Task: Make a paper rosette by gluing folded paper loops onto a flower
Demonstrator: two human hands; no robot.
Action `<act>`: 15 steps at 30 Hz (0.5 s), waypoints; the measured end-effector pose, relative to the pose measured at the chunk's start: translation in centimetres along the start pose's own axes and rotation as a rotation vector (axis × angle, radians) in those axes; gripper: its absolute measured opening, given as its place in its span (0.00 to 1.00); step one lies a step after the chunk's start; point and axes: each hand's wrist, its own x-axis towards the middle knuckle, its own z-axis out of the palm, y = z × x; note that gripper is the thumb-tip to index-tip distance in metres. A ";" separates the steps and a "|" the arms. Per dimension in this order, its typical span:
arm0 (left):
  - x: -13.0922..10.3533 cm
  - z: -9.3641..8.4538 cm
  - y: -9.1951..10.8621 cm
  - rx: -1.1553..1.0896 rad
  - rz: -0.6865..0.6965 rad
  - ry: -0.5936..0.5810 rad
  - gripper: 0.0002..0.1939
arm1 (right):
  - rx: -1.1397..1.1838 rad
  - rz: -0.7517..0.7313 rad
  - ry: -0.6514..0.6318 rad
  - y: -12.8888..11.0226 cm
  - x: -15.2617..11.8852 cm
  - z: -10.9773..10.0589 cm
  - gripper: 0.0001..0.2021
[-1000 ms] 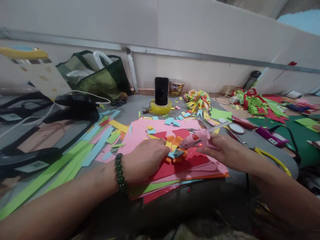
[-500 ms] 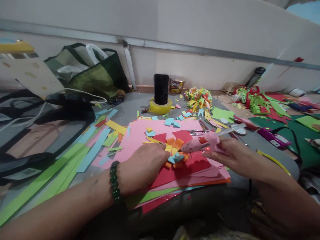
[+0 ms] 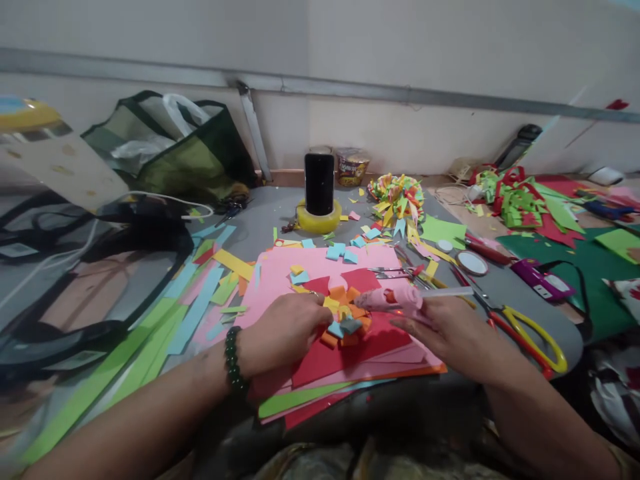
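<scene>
And here a pale, plain wall [image 3: 425,47] is filling the whole back, spreading to both sides of a slanting metal post [image 3: 255,133]. A grey metal rail [image 3: 340,89] is running across the post's top, dipping gently toward its right. Just right of the post, a faint upright seam [image 3: 309,40] is splitting the wall, and a brownish strip [image 3: 290,179] is edging the wall's foot. In front of the post, a grey work surface [image 3: 280,207] is stretching out, rounding off at its near-right corner. Soft light is falling evenly, glowing brightest on the wall below the rail, right of the post.
</scene>
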 end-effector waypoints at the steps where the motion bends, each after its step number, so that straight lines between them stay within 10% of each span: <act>1: 0.0 -0.1 0.0 0.003 -0.003 -0.004 0.13 | -0.012 -0.005 -0.016 0.0 0.1 0.0 0.25; 15: -0.4 0.4 0.6 0.035 -0.013 -0.035 0.13 | 0.101 0.045 -0.029 2.1 -0.5 0.9 0.25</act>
